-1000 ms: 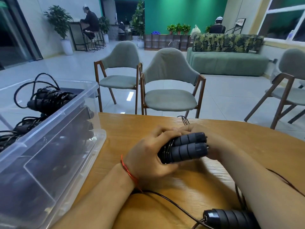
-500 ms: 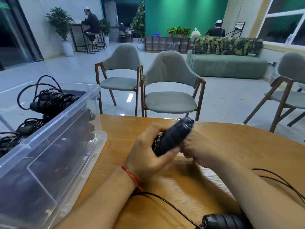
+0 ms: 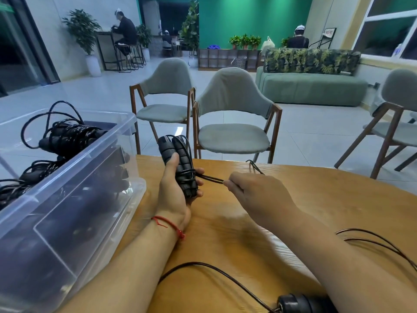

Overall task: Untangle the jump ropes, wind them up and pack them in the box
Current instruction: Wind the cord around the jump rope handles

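My left hand [image 3: 173,193] grips the two black handles of a jump rope [image 3: 178,163], held upright side by side with cord wound round them. My right hand [image 3: 255,193] pinches the cord's free end [image 3: 211,178] and holds it taut to the right of the handles. Left of my hands stands a clear plastic box [image 3: 74,199] with wound black ropes [image 3: 67,138] piled inside. Another black handle [image 3: 302,303] lies at the near edge under my right forearm, its loose cord [image 3: 203,267] curving across the wooden table [image 3: 338,199].
More loose cord [image 3: 379,240] loops at the right side of the table. Two grey chairs [image 3: 234,123] stand just beyond the table's far edge, a third [image 3: 392,118] at the right. People sit far off in the room.
The handle bundle has turned from lying sideways to standing upright in my left hand. My right hand left the bundle and drew the cord end out to the right.
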`<state>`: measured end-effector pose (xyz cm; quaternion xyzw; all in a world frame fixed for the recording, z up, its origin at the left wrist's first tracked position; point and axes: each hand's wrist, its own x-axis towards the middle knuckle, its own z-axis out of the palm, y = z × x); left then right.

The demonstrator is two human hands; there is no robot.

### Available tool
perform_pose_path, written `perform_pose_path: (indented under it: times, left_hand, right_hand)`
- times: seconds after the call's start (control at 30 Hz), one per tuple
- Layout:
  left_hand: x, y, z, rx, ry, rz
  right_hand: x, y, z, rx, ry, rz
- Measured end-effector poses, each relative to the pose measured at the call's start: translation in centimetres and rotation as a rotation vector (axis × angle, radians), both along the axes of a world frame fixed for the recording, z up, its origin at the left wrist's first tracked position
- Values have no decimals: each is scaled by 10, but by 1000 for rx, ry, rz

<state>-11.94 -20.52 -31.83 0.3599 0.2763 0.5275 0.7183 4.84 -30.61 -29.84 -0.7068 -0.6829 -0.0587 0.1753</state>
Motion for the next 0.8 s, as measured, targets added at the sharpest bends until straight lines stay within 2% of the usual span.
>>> perform_pose_path:
  times: [0.17, 0.3, 0.4, 0.47, 0.63, 0.8]
  left_hand:
    - [-4, 10, -3, 37, 77, 122]
    - [-15, 25, -9, -41, 86, 280]
    - [-18, 30, -13, -49, 212, 352]
    - [-17, 29, -14, -2, 327, 337]
    - [-18, 30, -20, 228, 693, 348]
    - [-12, 15, -17, 533, 939, 270]
  right_hand:
    - [7, 0, 5, -101, -81, -49]
    - [28, 2, -1, -17, -67, -43]
    - [44, 4, -2, 139, 184, -70]
    - [46, 4, 0, 160, 349, -38]
    - [31, -3, 6, 65, 666, 123]
    - [19, -7, 18, 164, 879, 194]
